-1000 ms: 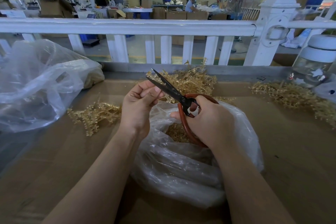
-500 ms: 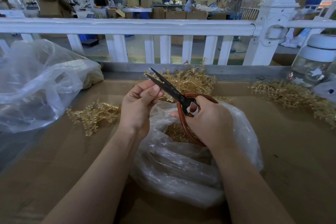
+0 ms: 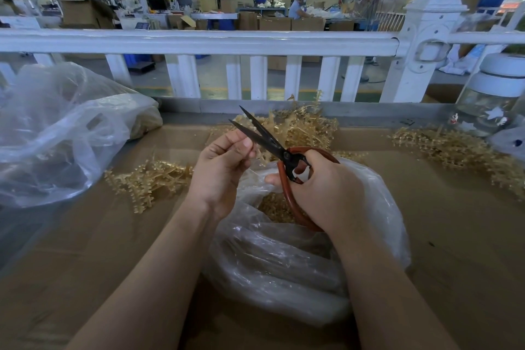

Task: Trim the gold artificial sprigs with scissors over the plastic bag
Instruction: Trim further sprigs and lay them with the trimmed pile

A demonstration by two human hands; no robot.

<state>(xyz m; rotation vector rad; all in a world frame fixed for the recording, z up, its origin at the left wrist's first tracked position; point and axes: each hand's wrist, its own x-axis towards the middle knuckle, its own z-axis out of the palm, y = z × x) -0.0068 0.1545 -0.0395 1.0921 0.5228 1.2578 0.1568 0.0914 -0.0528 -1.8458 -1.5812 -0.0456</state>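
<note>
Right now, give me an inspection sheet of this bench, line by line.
Surface: brown cardboard sheet covering the bench, metal edge at the back.
Job's things: scissors with red handles, blades open; gold sprigs in piles at the left, back centre and right; open plastic bag below the hands with gold trimmings inside.
Clutter: second plastic bag at the left; glass jar with white lid at the right.
Grippers: left hand pinches something small beside the blades, too small to identify; right hand grips the scissor handles.
Cables: nothing seen.
Surroundings: white railing behind the bench; workshop with cardboard boxes, a standing fan and a distant person.
</note>
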